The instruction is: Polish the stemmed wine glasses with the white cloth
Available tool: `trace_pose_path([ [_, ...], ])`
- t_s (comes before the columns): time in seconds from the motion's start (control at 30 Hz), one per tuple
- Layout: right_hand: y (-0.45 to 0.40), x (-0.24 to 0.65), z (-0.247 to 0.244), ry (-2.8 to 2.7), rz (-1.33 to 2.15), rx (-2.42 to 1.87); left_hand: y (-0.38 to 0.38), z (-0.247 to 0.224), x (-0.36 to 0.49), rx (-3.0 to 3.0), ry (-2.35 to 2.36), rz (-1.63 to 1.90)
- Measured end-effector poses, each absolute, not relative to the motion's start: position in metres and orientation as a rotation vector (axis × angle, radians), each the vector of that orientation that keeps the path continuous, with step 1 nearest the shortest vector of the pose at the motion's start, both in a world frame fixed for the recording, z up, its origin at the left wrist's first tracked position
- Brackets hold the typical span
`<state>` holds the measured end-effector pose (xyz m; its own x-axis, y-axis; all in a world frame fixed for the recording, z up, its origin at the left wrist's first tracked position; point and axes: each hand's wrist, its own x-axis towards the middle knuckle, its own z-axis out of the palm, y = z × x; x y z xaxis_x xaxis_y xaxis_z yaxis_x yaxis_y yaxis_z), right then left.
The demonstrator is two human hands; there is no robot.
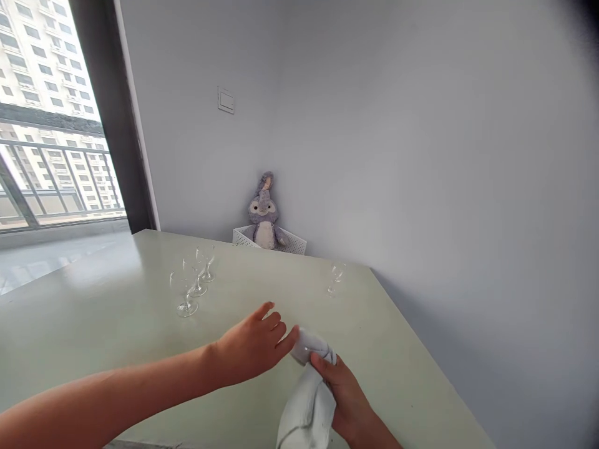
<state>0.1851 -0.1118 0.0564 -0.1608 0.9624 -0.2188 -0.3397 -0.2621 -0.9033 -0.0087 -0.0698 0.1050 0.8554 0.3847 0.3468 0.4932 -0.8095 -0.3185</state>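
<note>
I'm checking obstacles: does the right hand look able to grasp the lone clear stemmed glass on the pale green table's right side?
Probably not readily: the right hand is gripping a bunched white cloth, though nothing seems to stand between that hand and the clear stemmed glass.

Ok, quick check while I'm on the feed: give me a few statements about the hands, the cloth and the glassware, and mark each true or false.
1. The right hand has a grip on a white cloth, with the left hand close by. True.
2. Three stemmed glasses stand on the left part of the table. True.
3. The left hand holds one of those three. False: all three stand on the table, apart from that hand.
4. A fourth glass stands apart, farther right. True.
5. The thing in the room's far corner is a lamp. False: it is a plush toy, sitting in a white basket.
</note>
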Motion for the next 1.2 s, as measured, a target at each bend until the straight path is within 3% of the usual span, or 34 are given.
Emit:
trace_pose_path([
  [0.1,-0.123,0.187,0.054,-1.023,1.483,-1.239,-0.067,0.114,-0.014,-2.802,-0.766,-0.328],
  [0.27,-0.133,0.204,0.044,-1.405,1.118,-1.481,-0.054,0.125,-0.026,-3.589,-0.940,-0.027],
  [0.4,-0.120,0.195,0.050,-1.236,1.329,-1.302,-0.063,0.111,-0.020,-2.999,-0.850,-0.443],
  [0.5,-0.115,0.181,0.060,-0.965,1.595,-1.021,-0.073,0.105,-0.013,-2.641,-0.697,-0.495],
  [0.6,-0.123,0.179,0.061,-1.004,1.559,-1.074,-0.071,0.115,-0.014,-2.770,-0.790,-0.449],
  [0.77,-0.135,0.197,0.048,-1.401,1.101,-1.406,-0.058,0.132,-0.025,-3.550,-0.996,-0.051],
  [0.93,-0.113,0.189,0.048,-1.097,1.452,-1.169,-0.061,0.108,-0.020,-2.870,-0.833,-0.432],
  [1.03,-0.110,0.176,0.055,-0.748,1.678,-0.984,-0.064,0.099,-0.017,-2.633,-0.629,-0.455],
  [1.2,-0.127,0.182,0.056,-1.086,1.466,-1.160,-0.055,0.112,-0.022,-2.988,-0.814,-0.420],
])
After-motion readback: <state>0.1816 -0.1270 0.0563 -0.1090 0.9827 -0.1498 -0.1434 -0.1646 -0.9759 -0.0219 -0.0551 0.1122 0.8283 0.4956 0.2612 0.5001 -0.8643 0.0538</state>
